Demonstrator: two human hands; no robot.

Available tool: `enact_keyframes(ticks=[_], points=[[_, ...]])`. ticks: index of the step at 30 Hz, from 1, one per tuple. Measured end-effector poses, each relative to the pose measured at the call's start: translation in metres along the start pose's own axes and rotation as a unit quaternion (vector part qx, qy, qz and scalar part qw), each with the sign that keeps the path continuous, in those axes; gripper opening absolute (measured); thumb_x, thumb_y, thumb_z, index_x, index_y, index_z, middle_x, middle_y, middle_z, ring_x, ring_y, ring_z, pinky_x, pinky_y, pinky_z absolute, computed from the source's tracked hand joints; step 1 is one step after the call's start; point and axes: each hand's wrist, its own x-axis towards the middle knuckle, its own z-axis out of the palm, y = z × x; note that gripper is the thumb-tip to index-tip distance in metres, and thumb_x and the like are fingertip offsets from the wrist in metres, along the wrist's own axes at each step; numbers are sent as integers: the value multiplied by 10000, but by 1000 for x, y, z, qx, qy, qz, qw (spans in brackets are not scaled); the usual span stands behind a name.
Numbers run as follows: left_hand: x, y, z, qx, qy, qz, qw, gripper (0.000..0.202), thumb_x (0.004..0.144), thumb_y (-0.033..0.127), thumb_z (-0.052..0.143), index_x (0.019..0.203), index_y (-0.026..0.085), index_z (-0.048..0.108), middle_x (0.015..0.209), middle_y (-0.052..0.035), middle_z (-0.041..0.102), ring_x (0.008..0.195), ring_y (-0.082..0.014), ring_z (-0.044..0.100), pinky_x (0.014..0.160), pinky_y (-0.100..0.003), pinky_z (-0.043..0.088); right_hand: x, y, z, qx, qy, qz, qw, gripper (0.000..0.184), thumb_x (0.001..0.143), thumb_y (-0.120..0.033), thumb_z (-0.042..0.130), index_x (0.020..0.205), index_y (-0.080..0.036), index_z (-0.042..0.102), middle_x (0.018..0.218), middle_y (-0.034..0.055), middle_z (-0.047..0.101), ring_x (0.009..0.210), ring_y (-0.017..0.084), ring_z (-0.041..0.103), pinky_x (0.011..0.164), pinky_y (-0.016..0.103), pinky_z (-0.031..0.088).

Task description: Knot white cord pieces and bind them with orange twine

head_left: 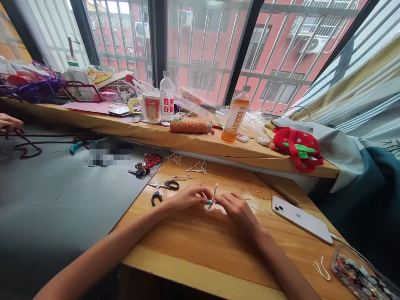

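Note:
Above the wooden table (187, 250), both my hands meet at a short white cord (214, 195) that stands roughly upright between them. My left hand (195, 195) is closed, its fingertips pinching at the cord's left side, where a small blue bit shows. From the other side my right hand (236, 208) has its fingers drawn together against the cord, and another blue spot is at its fingertips. What exactly the fingertips cover is hidden. A pair of black-handled scissors (158, 194) lies spread to the left of my left hand.
White cord scraps (198, 167) lie behind my hands. A white phone (301, 218) with a cable and a clear box of beads (359, 271) are at right. Along the sill stand bottles (236, 114) and an orange thread spool (190, 127). Another person's hand (11, 123) shows far left.

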Motion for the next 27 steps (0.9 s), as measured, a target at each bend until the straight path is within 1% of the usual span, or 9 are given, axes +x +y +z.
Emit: enact_keyframes(ticks=[4, 7, 10, 12, 14, 17, 19, 23, 27], points=[[-1, 0, 3, -12, -4, -3, 1000, 174, 756, 274, 477, 820, 138, 566, 816, -29, 556, 756, -116, 511, 717, -207, 393, 1, -3, 0, 31, -24, 4, 999, 231, 863, -164, 294, 891, -156, 523, 771, 42, 579, 712, 132, 493, 681, 267, 334], [-2, -2, 3, 30, -11, 8, 999, 156, 763, 241, 456, 809, 141, 567, 820, -29, 543, 779, -118, 500, 736, -206, 376, 1, -2, -1, 41, -52, -1, 998, 215, 857, -166, 309, 906, -158, 519, 791, 45, 572, 743, 142, 492, 701, 279, 341], [-2, -5, 2, 77, -33, 11, 996, 155, 766, 217, 437, 828, 145, 560, 832, -34, 524, 794, -122, 490, 732, -203, 371, -5, 7, -3, 42, -74, 1, 996, 193, 845, -159, 337, 916, -158, 517, 810, 50, 569, 762, 153, 488, 714, 288, 351], [-2, -8, 1, 97, -48, 6, 994, 149, 763, 203, 431, 831, 145, 551, 836, -37, 518, 788, -123, 486, 722, -202, 372, -11, 16, -3, 38, -59, 25, 997, 197, 842, -157, 339, 929, -159, 516, 830, 58, 573, 770, 161, 492, 714, 296, 360], [-2, -10, 1, 108, -52, 1, 993, 141, 762, 187, 421, 822, 140, 540, 841, -41, 518, 785, -126, 482, 716, -205, 372, -16, 23, -2, 44, -17, 87, 995, 202, 846, -178, 336, 932, -159, 517, 845, 71, 578, 779, 169, 503, 708, 303, 372], [-1, -11, 4, 112, -35, -8, 993, 134, 759, 162, 400, 810, 137, 522, 834, -40, 523, 782, -129, 476, 714, -211, 368, -15, 21, 1, 120, 23, 208, 970, 197, 819, -276, 410, 932, -155, 518, 798, 64, 582, 730, 160, 524, 659, 277, 402], [-1, -10, 7, 105, -13, -21, 994, 130, 753, 149, 394, 812, 141, 510, 821, -33, 528, 773, -128, 473, 706, -213, 366, -8, 10, 2, 204, 8, 254, 945, 218, 778, -315, 477, 924, -162, 530, 776, 44, 588, 686, 145, 530, 620, 247, 411], [0, -8, 13, 66, 30, -60, 996, 108, 749, 188, 414, 798, 141, 499, 783, -20, 531, 734, -125, 464, 671, -214, 364, 8, -13, 0, 327, -36, 263, 907, 173, 787, -286, 457, 850, -183, 582, 829, 28, 613, 743, 142, 539, 655, 226, 399], [2, -9, 16, -35, 48, -72, 996, 149, 740, 271, 457, 755, 129, 501, 723, -10, 528, 686, -114, 466, 643, -208, 362, 13, -20, -3, 369, -37, 286, 884, 193, 791, -296, 444, 821, -178, 594, 799, 20, 621, 716, 143, 536, 640, 223, 384]])
